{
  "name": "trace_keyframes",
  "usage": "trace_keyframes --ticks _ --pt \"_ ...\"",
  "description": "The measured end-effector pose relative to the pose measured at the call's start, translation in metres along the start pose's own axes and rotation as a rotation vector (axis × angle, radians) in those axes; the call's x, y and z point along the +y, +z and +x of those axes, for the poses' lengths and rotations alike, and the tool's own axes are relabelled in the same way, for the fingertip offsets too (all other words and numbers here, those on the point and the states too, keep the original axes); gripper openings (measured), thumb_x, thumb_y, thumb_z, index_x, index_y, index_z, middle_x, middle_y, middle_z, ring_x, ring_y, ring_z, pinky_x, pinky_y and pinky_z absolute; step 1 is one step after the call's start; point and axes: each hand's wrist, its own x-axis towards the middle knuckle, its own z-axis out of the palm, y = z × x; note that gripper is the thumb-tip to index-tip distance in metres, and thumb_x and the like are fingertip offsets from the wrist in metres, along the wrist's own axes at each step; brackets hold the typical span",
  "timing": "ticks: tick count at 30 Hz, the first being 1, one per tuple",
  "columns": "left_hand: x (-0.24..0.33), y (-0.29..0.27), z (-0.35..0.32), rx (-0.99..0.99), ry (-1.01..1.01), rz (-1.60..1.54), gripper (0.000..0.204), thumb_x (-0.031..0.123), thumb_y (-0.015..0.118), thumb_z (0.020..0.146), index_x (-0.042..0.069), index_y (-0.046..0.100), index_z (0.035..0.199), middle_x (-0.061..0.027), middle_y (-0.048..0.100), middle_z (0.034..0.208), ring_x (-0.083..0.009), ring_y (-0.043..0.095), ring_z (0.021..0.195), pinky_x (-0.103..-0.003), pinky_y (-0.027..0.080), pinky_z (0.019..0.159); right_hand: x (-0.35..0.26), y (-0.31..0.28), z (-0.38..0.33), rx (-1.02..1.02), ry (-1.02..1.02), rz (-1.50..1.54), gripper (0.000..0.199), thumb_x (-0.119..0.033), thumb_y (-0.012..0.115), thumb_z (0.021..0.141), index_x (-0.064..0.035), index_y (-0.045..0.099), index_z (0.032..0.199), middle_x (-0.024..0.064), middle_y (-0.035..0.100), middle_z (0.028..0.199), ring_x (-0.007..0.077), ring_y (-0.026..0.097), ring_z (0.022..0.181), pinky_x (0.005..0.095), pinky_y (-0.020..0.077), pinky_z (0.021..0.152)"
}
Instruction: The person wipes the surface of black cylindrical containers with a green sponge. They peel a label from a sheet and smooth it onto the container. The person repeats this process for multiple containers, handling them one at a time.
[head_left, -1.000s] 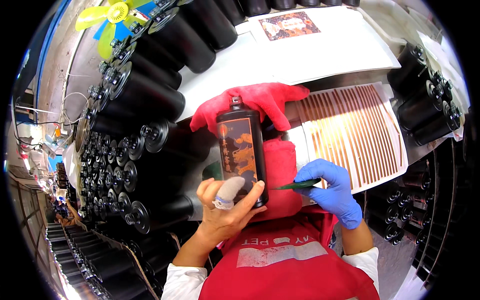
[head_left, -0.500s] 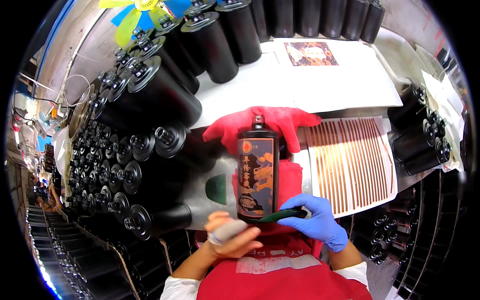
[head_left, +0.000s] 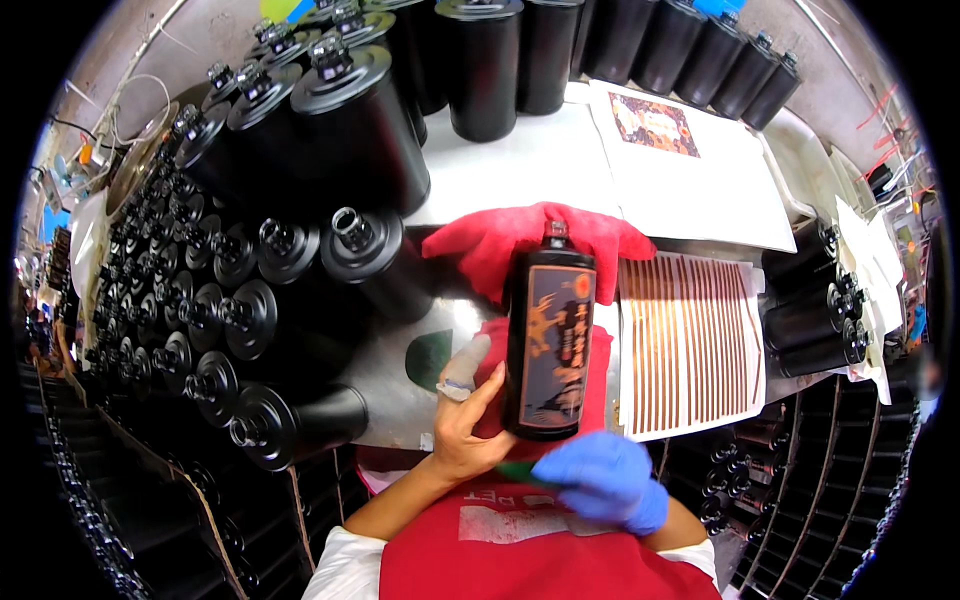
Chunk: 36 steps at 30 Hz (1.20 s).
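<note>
One tall black glazed bottle with a dark orange-printed label (head_left: 548,338) lies lengthwise on a red cloth (head_left: 520,240) near the front edge of the metal worktable (head_left: 400,395), its neck pointing to the far edge. It looks heavy, rigid, smooth and breakable, so the broad body is the place to hold it. The bare left hand (head_left: 468,428), one finger wrapped in white tape, clasps its lower left side. The blue-gloved right hand (head_left: 605,478) is closed around a small green tool (head_left: 520,470) just below the base. One striped label sheet (head_left: 690,340) lies at the right edge. Unlabelled black bottles (head_left: 300,260), too many to count, crowd the left and far edges.
</note>
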Motion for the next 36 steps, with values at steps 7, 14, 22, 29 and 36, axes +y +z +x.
trace_keyframes --ticks 7,14,22,29,36 --pt "0.013 0.001 0.006 0.028 0.089 0.030 0.064 0.012 0.084 0.057 -0.004 0.059 0.114 -0.0262 0.050 0.125 -0.0390 0.049 0.113 -0.043 0.039 0.096 0.080 -0.038 0.095 0.555 -0.021 0.146 0.023 0.009 0.065 0.071 -0.0037 0.066 0.091 0.0060 0.062 0.083 0.0144 0.060 0.077 0.0266 0.0497 0.070" --pt "0.010 -0.002 0.002 0.042 0.071 0.030 0.061 0.016 0.084 0.058 -0.004 0.061 0.111 -0.0255 0.052 0.123 -0.0385 0.050 0.113 -0.043 0.039 0.096 0.004 0.004 -0.002 0.159 -0.008 0.037 0.031 0.005 0.075 0.057 -0.0070 0.068 0.085 0.0079 0.066 0.079 0.0235 0.065 0.072 0.0312 0.0528 0.064" --pt "0.016 0.002 0.006 0.030 0.065 0.067 0.074 0.020 0.087 0.057 -0.003 0.052 0.118 -0.0240 0.051 0.121 -0.0384 0.049 0.115 -0.043 0.040 0.096 0.049 -0.028 0.087 0.334 -0.358 -0.492 0.030 0.000 0.068 0.065 -0.0094 0.066 0.093 0.0059 0.062 0.091 0.0188 0.061 0.080 0.0283 0.0493 0.067" --pt "0.012 0.002 0.011 -0.205 -0.107 -0.024 0.120 0.032 0.090 0.052 -0.008 0.020 0.140 -0.0230 0.037 0.136 -0.0328 0.042 0.124 -0.040 0.029 0.105 -0.006 -0.015 -0.050 0.196 0.417 0.194 0.024 0.002 0.067 0.073 -0.0034 0.063 0.095 0.0082 0.063 0.094 0.0189 0.063 0.084 0.0299 0.0512 0.072" --pt "0.010 0.015 0.008 -0.171 -0.054 0.034 0.115 0.024 0.091 0.051 -0.005 0.025 0.141 -0.0182 0.050 0.129 -0.0271 0.054 0.111 -0.033 0.040 0.094 0.113 -0.105 -0.183 1.357 0.936 0.462 0.032 -0.025 0.055 0.090 -0.0100 0.049 0.063 -0.0006 0.044 0.053 0.0089 0.043 0.049 0.0234 0.0331 0.046"
